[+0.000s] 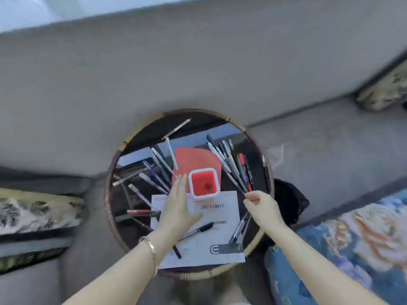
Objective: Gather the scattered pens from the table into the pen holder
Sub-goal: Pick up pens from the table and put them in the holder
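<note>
I noted the right hand (261,208) pinched a fanned bunch of pens (229,164) beside the empty holder (204,182), which the flat, open left hand (179,208) steadied mid-table (110,194) for loading.

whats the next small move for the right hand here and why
Probably swing the right hand left so its pinched bundle of pens comes over the pen holder, then drop them in. The holder looks empty, and the left hand rests flat beside it.
</note>
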A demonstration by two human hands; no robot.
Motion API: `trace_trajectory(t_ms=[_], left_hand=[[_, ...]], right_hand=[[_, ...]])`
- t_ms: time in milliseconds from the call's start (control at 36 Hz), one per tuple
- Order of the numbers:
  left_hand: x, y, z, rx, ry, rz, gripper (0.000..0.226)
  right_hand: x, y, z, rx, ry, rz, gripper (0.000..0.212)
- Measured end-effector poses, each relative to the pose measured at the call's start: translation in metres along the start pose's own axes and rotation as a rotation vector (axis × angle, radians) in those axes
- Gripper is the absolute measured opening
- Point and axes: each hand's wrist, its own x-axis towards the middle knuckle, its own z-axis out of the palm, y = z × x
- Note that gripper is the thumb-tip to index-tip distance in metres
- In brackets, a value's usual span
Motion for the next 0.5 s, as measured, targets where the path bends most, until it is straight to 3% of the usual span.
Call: trace_trajectory(t_ms=[111,222,389,500], left_hand=[[0.036,0.004,0.01,-0.001,0.089,0.011,0.115],[0.056,-0.001,0.024,0.061,0.068,-0.026,0.12],[0.064,-0.014,0.035,0.069,0.061,-0.04,0.1],[0.068,-0.014,0.035,0.002,0.079,-0.037,0.093]], right_hand=[[0.047,0.01,0.006,-0.174,0.083,-0.08,0.023],[0.089,0.008,0.025,-0.332,0.099,-0.151,0.025],[0.123,0.018,0.057,-0.569,0.035,-0.103,0.028],[0.132,0.027,0.063,-0.541,0.034,-0.05,0.026]])
